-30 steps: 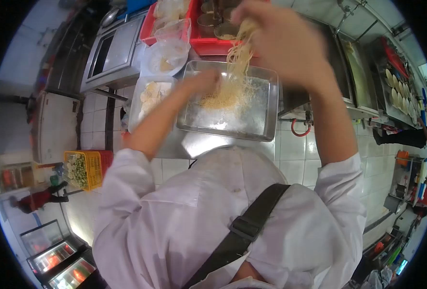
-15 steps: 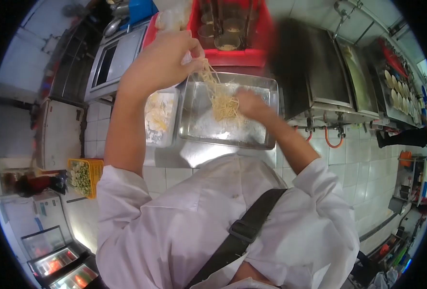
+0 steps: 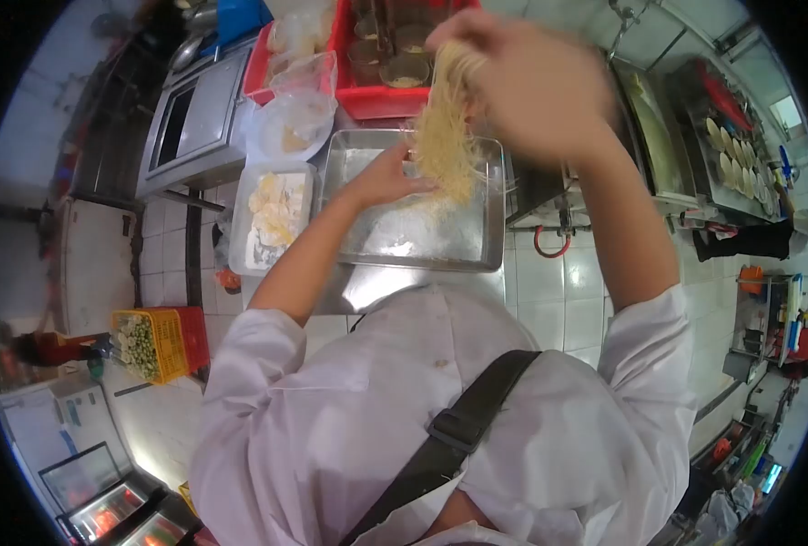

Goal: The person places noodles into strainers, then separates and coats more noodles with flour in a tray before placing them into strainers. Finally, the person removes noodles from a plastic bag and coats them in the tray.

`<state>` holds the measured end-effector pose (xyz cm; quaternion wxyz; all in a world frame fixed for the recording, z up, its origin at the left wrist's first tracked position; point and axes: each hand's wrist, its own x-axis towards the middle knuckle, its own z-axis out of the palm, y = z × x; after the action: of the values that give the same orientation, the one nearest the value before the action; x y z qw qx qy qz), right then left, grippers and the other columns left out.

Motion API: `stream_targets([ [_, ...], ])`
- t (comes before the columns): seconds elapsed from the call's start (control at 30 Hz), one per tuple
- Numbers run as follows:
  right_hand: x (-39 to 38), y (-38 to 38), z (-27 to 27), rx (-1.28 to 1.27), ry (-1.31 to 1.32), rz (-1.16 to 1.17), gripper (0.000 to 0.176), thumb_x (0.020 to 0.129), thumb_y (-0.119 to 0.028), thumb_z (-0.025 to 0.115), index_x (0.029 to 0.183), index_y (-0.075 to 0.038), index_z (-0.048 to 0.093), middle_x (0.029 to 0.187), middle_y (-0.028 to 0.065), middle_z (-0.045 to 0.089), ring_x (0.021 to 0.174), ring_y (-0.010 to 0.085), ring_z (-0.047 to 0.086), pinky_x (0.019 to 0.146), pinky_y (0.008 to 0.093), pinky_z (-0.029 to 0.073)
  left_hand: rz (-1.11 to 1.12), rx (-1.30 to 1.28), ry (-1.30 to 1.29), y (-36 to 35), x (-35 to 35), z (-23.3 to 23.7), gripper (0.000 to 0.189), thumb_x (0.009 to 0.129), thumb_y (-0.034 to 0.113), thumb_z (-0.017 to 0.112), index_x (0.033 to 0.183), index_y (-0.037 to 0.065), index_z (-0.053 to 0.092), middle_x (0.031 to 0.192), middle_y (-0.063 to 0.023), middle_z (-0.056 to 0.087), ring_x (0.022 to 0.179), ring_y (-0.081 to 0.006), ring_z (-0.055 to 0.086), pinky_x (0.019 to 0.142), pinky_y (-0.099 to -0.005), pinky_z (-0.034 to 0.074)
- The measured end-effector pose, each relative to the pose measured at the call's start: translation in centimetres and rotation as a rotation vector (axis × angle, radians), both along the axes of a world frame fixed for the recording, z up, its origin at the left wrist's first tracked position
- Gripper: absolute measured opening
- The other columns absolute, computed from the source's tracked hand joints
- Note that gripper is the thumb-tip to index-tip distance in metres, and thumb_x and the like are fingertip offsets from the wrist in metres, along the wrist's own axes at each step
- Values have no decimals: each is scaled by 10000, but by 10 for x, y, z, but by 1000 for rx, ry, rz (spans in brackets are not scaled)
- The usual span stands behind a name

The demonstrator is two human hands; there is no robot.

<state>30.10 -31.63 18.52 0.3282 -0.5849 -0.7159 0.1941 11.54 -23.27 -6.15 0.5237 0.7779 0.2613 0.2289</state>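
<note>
My right hand (image 3: 549, 96), blurred by motion, is raised over the far right of a metal tray (image 3: 390, 241). Its fingers are closed on a bundle of thin yellow noodles (image 3: 449, 136) that hangs down over the tray. Lower down, my left hand (image 3: 390, 177) reaches in from the left with thumb and fingers apart. Its fingertips are right at the hanging strands, which partly hide them. A thin scatter of pale bits lies on the tray's shiny bottom.
Left of the tray stands a white container (image 3: 276, 218) with white powder and yellow pieces. Behind it are a clear plastic bag (image 3: 299, 100) and a red bin (image 3: 367, 105) holding several cups. A stove (image 3: 659, 146) is at right, a yellow crate (image 3: 153, 346) of vegetables at left.
My right hand has risen from the tray, lifting the noodles with it. My left hand has let go of the strands' upper end and come down to the tray's left side.
</note>
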Motion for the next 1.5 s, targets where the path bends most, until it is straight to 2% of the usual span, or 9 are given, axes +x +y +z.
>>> stream_targets([
  [0.1,28,11,13,-416,821,865,86,908,-62,591,933,-81,671,926,3,604,964,109,594,905,314,492,-9,-68,-20,10,8,-3,383,892,268,716,1169,10,655,1110,-110,705,1024,-224,647,961,-343,469],
  [0.17,10,18,-37,301,269,21,247,904,-223,527,1077,-135,680,910,46,690,803,170,661,720,312,509,-34,-70,75,15,5,4,364,920,249,678,1195,14,641,1093,-119,712,1026,-234,653,960,-356,471],
  [0.47,-19,19,-290,-362,-103,70,325,910,-258,568,1104,-8,641,1052,269,660,1003,417,635,862,462,506,-26,759,706,-2,-25,235,250,876,216,651,1027,25,708,967,-204,682,854,-306,665,771,-379,513],
  [0.7,12,23,-304,-520,-376,44,320,904,-261,543,1044,-3,671,1006,274,668,984,434,646,858,515,505,-92,747,693,-7,-51,331,255,933,136,602,1127,-23,648,885,-44,699,741,-120,616,692,-252,500],
  [0.9,17,16,-357,-122,-384,-126,306,876,-251,592,1117,-71,648,1033,220,676,1017,401,632,967,503,450,324,614,-410,-6,-26,299,143,969,100,544,942,21,660,735,-10,643,609,-53,558,546,-205,444],
  [1.07,13,18,-231,-326,-219,-120,293,824,-207,687,1099,-110,658,956,155,702,994,386,647,936,474,466,506,584,-503,-5,-17,317,134,964,143,566,958,45,658,721,13,625,613,5,527,526,-161,398],
  [1.23,5,24,-176,55,251,20,255,815,-180,679,1051,-88,647,850,119,706,929,308,684,818,372,515,260,778,898,13,-24,294,214,890,169,618,985,0,711,806,-69,725,700,-198,666,637,-342,523],
  [1.43,-11,18,-116,298,510,80,334,769,-81,688,1063,-52,531,851,41,612,750,137,608,682,289,504,224,534,306,28,-41,220,304,925,260,649,1029,-25,673,902,-130,699,762,-185,643,714,-318,508],
  [1.5,-5,19,-112,-125,436,97,381,769,-42,684,1101,-57,496,921,30,582,761,98,576,680,249,481,176,782,801,14,-44,216,311,930,252,651,1096,-11,641,911,-105,690,769,-131,628,718,-293,497],
])
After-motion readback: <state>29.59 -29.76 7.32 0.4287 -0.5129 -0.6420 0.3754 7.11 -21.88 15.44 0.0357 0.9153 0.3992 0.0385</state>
